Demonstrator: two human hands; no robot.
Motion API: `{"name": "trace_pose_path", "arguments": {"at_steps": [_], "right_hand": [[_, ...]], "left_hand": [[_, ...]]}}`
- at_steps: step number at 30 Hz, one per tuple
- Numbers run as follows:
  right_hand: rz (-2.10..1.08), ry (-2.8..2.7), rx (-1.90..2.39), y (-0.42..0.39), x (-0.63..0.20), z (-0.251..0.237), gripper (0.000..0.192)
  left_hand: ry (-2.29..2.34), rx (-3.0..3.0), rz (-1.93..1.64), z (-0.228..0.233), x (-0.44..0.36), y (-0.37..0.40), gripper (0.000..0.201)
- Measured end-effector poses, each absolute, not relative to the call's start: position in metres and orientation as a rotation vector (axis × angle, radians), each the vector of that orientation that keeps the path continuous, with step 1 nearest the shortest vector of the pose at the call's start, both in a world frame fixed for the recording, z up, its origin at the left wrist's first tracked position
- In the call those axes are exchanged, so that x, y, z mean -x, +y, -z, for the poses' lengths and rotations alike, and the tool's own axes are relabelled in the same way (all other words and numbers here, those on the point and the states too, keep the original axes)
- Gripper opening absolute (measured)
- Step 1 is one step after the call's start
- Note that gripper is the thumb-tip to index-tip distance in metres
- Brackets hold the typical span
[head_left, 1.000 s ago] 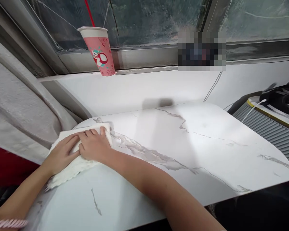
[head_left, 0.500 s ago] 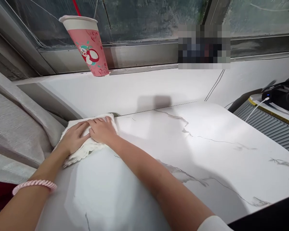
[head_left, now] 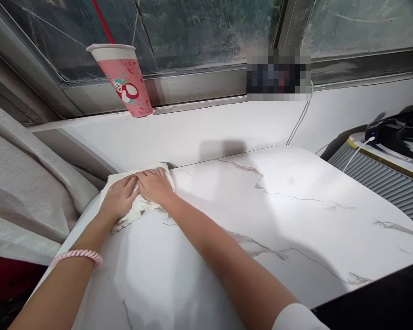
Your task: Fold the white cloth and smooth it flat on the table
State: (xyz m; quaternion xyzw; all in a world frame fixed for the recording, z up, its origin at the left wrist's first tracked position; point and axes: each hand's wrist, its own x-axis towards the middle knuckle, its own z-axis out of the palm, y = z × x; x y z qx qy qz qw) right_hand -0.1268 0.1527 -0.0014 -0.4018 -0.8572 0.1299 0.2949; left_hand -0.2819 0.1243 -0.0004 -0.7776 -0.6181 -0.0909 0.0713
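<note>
A folded white cloth (head_left: 137,211) lies at the far left corner of a white marble-patterned table (head_left: 206,201). My left hand (head_left: 119,197) rests flat on it with the fingers stretched out. Beside it, touching its fingertips, my right hand (head_left: 154,184) presses on the cloth's far right part, fingers extended. Both palms face down, and the cloth beneath them is partly hidden. A pink twisted band (head_left: 77,257) circles my left wrist.
A pink paper cup (head_left: 125,87) with a red straw stands on the window sill above the table. Grey curtains (head_left: 24,174) hang close on the left. At right, a black device (head_left: 395,130) with a white cable sits on a ribbed grey unit (head_left: 354,158).
Both hands and the cloth have slid a short way right along the table, leaving more of its left edge showing. The camera view has shifted slightly.
</note>
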Motion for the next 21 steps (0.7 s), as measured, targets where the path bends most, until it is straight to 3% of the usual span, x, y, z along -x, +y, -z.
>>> {"name": "trace_pose_path", "arguments": {"at_steps": [6, 14, 21], "right_hand": [[-0.283, -2.345, 0.977, 0.099, 0.084, 0.001, 0.031], [-0.464, -2.337, 0.735, 0.003, 0.021, 0.003, 0.037], [-0.501, -2.37, 0.712, -0.037, -0.032, 0.004, 0.045]], "left_hand": [[-1.864, 2.406, 0.323, -0.004, 0.24, 0.06, 0.05], [-1.728, 2.349, 0.449, 0.012, 0.189, -0.057, 0.047], [-1.616, 2.367, 0.493, 0.014, 0.14, -0.101, 0.053]]}}
